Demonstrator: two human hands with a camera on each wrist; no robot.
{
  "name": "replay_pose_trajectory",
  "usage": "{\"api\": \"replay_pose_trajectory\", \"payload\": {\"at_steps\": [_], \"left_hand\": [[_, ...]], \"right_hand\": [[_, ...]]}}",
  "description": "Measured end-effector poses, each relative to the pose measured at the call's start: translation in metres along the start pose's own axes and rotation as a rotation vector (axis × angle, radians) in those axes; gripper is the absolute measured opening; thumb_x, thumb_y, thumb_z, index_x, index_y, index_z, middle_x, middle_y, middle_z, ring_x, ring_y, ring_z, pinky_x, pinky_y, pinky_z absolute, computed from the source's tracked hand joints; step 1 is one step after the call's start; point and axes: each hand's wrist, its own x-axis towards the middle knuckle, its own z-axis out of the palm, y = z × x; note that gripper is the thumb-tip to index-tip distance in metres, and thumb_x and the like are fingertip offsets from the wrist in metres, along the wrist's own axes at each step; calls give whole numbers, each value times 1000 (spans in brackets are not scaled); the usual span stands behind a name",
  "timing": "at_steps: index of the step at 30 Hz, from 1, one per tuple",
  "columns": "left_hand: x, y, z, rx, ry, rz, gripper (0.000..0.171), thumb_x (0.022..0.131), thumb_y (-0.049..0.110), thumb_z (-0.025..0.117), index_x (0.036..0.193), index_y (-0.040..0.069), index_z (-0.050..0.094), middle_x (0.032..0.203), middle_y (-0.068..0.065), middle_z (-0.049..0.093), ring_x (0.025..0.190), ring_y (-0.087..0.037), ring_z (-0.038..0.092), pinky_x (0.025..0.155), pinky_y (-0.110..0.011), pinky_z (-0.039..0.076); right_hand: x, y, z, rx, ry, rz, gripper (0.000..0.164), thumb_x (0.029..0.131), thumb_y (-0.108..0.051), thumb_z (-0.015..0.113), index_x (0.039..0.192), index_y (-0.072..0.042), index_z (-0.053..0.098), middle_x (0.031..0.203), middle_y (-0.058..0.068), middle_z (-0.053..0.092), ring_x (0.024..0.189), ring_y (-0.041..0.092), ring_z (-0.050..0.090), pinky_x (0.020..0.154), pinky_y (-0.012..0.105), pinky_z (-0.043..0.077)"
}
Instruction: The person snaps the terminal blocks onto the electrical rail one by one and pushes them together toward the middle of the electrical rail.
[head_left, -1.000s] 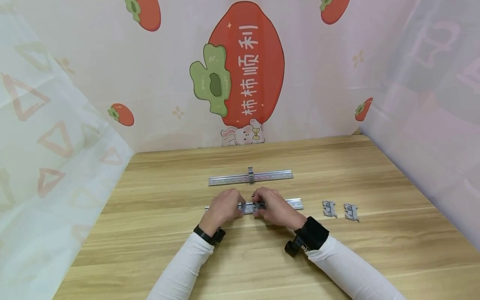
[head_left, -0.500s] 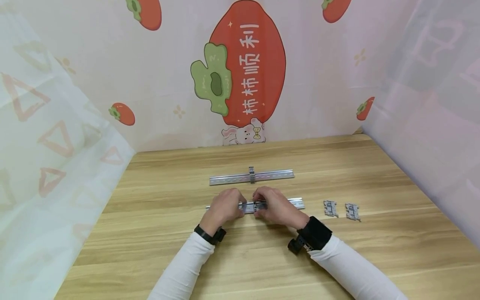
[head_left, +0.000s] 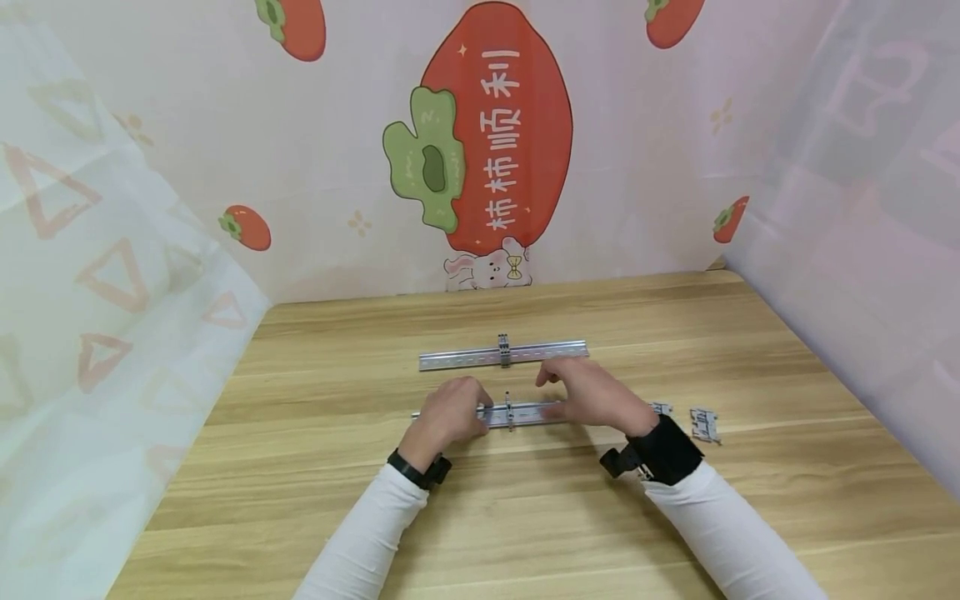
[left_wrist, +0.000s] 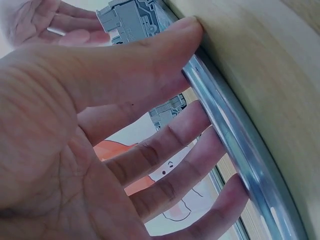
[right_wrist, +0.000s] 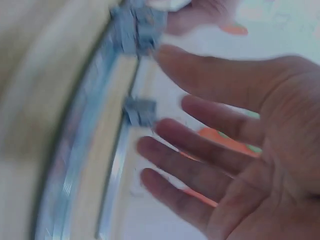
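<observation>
A slotted metal DIN rail (head_left: 534, 413) lies across the table in front of me. One grey terminal block (head_left: 509, 412) stands upright across the rail near its middle; the left wrist view also shows this block (left_wrist: 131, 24) beyond my thumb. My left hand (head_left: 447, 421) holds the rail left of the block, thumb along the near edge and fingertips at the far edge. To the right of the block is my right hand (head_left: 596, 398), fingers loosely spread and holding nothing, over the rail's right part. The right wrist view is blurred, with the block (right_wrist: 136, 30) just past the thumb tip.
Behind lies a second DIN rail (head_left: 459, 360) carrying a small group of terminal blocks (head_left: 504, 351). At the right, a loose terminal block (head_left: 705, 424) lies flat, and another (head_left: 663, 408) is partly hidden by the right wrist. A printed curtain (head_left: 330, 167) stands along the table's back.
My right hand has let go of the terminal block and moved right, its fingers opening. The block stays standing on the rail. My left hand keeps its place.
</observation>
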Motion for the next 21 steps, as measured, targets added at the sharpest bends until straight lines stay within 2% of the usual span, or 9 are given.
{"api": "replay_pose_trajectory", "payload": {"at_steps": [3, 6, 14, 18, 21], "left_hand": [[0, 0, 0, 1, 7, 5, 33, 77, 11, 89, 108, 8, 80, 115, -8, 72, 102, -24, 66, 80, -41, 54], [0, 0, 0, 1, 5, 6, 33, 77, 11, 89, 108, 8, 80, 114, -8, 72, 98, -21, 65, 78, -39, 53], [-1, 1, 0, -7, -5, 0, 34, 76, 11, 89, 109, 8, 79, 115, -8, 72, 90, -18, 61, 76, -37, 52], [-1, 1, 0, -6, -11, -2, 35, 77, 11, 89, 110, 8, 79, 116, -9, 72, 92, -18, 62, 77, -38, 52], [-1, 1, 0, -4, -10, -2, 34, 77, 11, 89, 110, 8, 79, 116, -9, 72, 95, -20, 63, 78, -38, 53]], "right_hand": [[-5, 9, -11, -53, -32, -6, 38, 81, -15, 87, 111, -2, 69, 112, 11, 69, 107, 31, 63, 91, 47, 50], [-10, 18, -24, -65, -74, 25, 40, 80, -15, 87, 113, -1, 68, 112, 13, 69, 107, 33, 63, 89, 47, 51], [-28, 36, -54, -132, -204, 225, 47, 75, -16, 89, 113, -1, 66, 111, 14, 66, 99, 30, 61, 83, 46, 51], [-36, 47, -61, -141, -257, 334, 56, 68, -13, 92, 114, 0, 63, 107, 13, 63, 90, 27, 57, 76, 42, 49], [-39, 53, -63, -154, -281, 371, 64, 61, -11, 95, 114, 2, 61, 106, 13, 62, 85, 25, 54, 73, 39, 48]]}}
